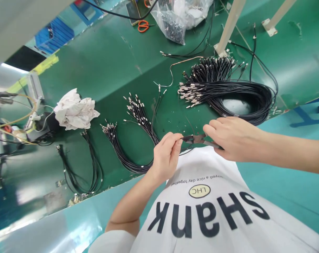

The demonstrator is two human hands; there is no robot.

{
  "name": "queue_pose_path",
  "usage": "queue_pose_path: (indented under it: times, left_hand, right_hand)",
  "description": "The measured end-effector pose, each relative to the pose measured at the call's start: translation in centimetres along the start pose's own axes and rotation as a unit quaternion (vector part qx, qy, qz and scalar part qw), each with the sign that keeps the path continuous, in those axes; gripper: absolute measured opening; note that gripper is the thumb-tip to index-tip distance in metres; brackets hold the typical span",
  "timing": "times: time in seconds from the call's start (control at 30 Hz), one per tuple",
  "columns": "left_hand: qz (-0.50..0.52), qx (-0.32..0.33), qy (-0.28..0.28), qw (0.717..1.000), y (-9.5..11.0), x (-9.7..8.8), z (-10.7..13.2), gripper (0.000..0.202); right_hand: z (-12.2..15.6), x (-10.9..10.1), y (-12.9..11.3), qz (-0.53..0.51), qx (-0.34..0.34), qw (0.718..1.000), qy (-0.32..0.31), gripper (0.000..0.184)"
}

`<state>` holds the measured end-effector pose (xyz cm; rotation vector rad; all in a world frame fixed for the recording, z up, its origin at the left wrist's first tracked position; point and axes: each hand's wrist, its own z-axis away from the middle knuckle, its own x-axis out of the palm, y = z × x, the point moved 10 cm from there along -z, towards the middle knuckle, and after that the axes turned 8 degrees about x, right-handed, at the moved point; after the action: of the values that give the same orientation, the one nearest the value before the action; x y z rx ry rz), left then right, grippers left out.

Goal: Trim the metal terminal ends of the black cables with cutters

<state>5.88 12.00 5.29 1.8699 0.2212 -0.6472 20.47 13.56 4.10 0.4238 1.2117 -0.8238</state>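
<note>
Green matting covers the worktop (109, 59), which runs diagonally across the frame, with pale teal floor beyond its lower edge. At top centre I see a clear plastic bag (175, 17) holding small dark parts, and orange scissors (143, 25) just left of it. A crumpled white rag (73, 109) lies at left. A big coil of black cables (228, 91) with metal tips sits at upper right; smaller cable bundles (128, 144) lie at centre.

Low in the centre, over my white shirt, my left hand (166, 156) pinches a thin black wire (187, 151) between closed fingertips. My right hand (234, 138) is closed around small cutters (196, 138), whose tip meets the wire right at my left fingertips.
</note>
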Motion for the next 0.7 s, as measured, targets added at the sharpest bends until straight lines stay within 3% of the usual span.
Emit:
queue_pose_path:
  times: [0.17, 0.4, 0.5, 0.6, 0.7]
  left_hand:
    - [0.028, -0.039, 0.004, 0.999, -0.7, -0.2, 0.1, 0.016]
    - [0.116, -0.134, 0.008, 0.984, -2.8, 0.8, 1.3, 0.017]
    - [0.153, -0.17, 0.0, 0.973, -3.6, 1.6, 1.9, 0.02]
    - [0.132, -0.139, 0.0, 0.981, -3.0, 1.5, 1.7, 0.016]
    - [0.046, -0.031, 0.008, 0.998, -0.5, 0.3, 1.0, 0.015]
  right_hand:
    - [0.2, 0.7, -0.3, -0.029, -0.004, 1.0, -0.007, 0.005]
    - [0.3, -0.4, -0.4, 0.12, -0.024, 0.987, 0.106, 0.019]
    - [0.2, -0.7, -0.3, 0.138, -0.04, 0.982, 0.121, 0.019]
    - [0.2, -0.6, 0.0, 0.093, -0.054, 0.99, 0.094, 0.013]
    - [0.6, -0.9, 0.2, 0.021, -0.056, 0.997, 0.055, 0.008]
